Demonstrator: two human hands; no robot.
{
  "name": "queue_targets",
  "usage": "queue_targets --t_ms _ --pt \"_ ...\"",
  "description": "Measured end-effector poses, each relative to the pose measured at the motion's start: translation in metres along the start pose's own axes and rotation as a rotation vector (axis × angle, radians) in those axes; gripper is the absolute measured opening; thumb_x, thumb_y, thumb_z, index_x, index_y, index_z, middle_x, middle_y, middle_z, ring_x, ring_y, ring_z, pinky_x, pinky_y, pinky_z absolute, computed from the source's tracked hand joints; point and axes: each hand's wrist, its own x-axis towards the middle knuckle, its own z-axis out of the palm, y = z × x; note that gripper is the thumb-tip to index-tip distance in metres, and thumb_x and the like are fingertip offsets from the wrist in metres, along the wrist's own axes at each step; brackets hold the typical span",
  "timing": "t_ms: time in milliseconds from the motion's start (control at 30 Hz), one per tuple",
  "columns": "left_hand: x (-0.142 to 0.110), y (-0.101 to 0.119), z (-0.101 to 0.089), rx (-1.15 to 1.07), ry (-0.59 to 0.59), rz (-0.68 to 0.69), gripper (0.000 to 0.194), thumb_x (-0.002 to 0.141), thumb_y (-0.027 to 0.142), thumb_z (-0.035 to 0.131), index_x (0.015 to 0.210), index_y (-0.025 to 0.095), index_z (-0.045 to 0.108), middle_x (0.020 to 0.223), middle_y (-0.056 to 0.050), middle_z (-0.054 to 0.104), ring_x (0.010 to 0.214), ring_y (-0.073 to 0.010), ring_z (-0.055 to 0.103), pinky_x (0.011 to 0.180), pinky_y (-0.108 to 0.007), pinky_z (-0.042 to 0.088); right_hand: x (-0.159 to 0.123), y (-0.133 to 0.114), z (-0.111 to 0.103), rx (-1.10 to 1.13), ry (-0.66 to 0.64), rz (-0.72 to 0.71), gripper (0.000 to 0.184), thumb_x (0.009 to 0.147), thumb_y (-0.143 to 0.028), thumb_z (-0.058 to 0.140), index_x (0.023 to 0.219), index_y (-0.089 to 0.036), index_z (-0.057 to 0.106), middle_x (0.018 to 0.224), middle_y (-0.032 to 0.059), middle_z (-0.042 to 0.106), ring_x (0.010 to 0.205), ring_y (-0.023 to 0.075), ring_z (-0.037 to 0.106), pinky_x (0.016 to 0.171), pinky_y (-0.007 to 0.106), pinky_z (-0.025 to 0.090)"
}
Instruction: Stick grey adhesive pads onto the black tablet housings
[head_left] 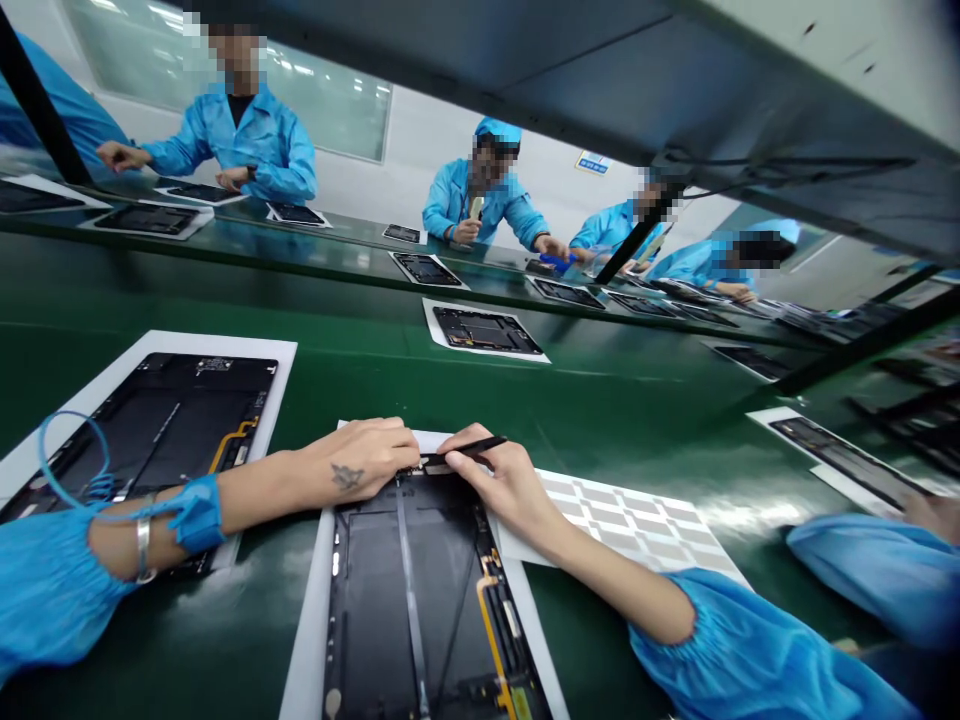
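Black tool (489, 443) gripped in the right hand (510, 480), slanted low, seemingly for fine control!
Left hand (375, 455) bunches its fingertips at the top edge of the lower-centre shell (371, 590), probably steadying it; whether they pinch anything, I can't tell. White paper (306, 640) likely guards its underside. Counting: one tool, two large shells including the left-side shell (202, 400), one patterned sheet (637, 520) centre right.

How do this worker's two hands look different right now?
The right hand grips a slim black tool; no tool shows in the left hand.
The left hand's wrist wears a blue band and silver bracelet; the right hand's is bare.
Both work at the far edge of the open black casing.
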Motion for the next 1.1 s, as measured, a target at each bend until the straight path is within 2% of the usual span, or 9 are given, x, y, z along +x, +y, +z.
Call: queue_targets --t_ms 100,267,433,633,833,1100 --pt "0.001 0.004 -0.001 0.043 0.020 0.033 0.028 0.095 0.002 0.037 0.098 0.014 0.063 0.100 -0.009 0.069 0.089 -0.0198 0.059 0.076 -0.030 0.049 -0.009 0.004 -0.010 0.053 0.055 0.125 0.035 0.097 -0.045 0.054 0.082 -0.018 0.071 0.083 0.0062 0.073 0.076 0.0200 0.067 0.067 0.028 0.052" --pt "0.002 0.005 -0.003 0.017 0.031 0.060 0.034 0.093 0.001 0.040 0.118 0.016 0.058 0.115 -0.008 0.067 0.091 -0.0202 0.057 0.075 -0.031 0.047 -0.025 0.018 -0.021 0.130 0.284 0.368 0.040 0.089 -0.056 0.063 0.081 -0.018 0.070 0.081 0.0056 0.071 0.076 0.0204 0.066 0.069 0.029 0.053" --pt "0.003 0.004 -0.002 0.023 0.027 0.078 0.041 0.091 -0.001 0.043 0.124 0.018 0.057 0.117 -0.008 0.065 0.092 -0.0207 0.056 0.074 -0.031 0.046 -0.026 0.028 -0.020 0.327 0.321 0.522 0.044 0.082 -0.060 0.069 0.081 -0.017 0.070 0.074 0.0039 0.069 0.074 0.0188 0.066 0.076 0.032 0.055" --pt "0.004 0.004 -0.005 0.025 0.028 0.083 0.047 0.089 -0.002 0.043 0.127 0.021 0.058 0.116 -0.008 0.064 0.089 -0.0197 0.056 0.071 -0.030 0.045 -0.023 0.027 -0.019 0.443 0.339 0.586 0.045 0.078 -0.060 0.074 0.083 -0.015 0.072 0.069 0.0033 0.067 0.070 0.0171 0.064 0.074 0.031 0.055" --pt "0.004 0.004 -0.007 0.012 -0.018 0.070 0.048 0.090 -0.001 0.040 0.128 0.022 0.059 0.116 -0.008 0.063 0.089 -0.0197 0.055 0.071 -0.029 0.044 -0.021 0.022 -0.019 0.352 0.267 0.590 0.048 0.078 -0.062 0.072 0.080 -0.014 0.073 0.066 0.0038 0.068 0.060 0.0137 0.058 0.061 0.026 0.047" --pt "0.003 0.004 -0.009 0.014 -0.011 0.085 0.053 0.086 -0.005 0.040 0.129 0.022 0.058 0.118 -0.008 0.063 0.092 -0.0200 0.055 0.074 -0.029 0.044 -0.020 0.020 -0.019 0.288 0.257 0.541 0.046 0.082 -0.061 0.067 0.078 -0.015 0.069 0.064 0.0033 0.066 0.060 0.0156 0.058 0.062 0.028 0.046"
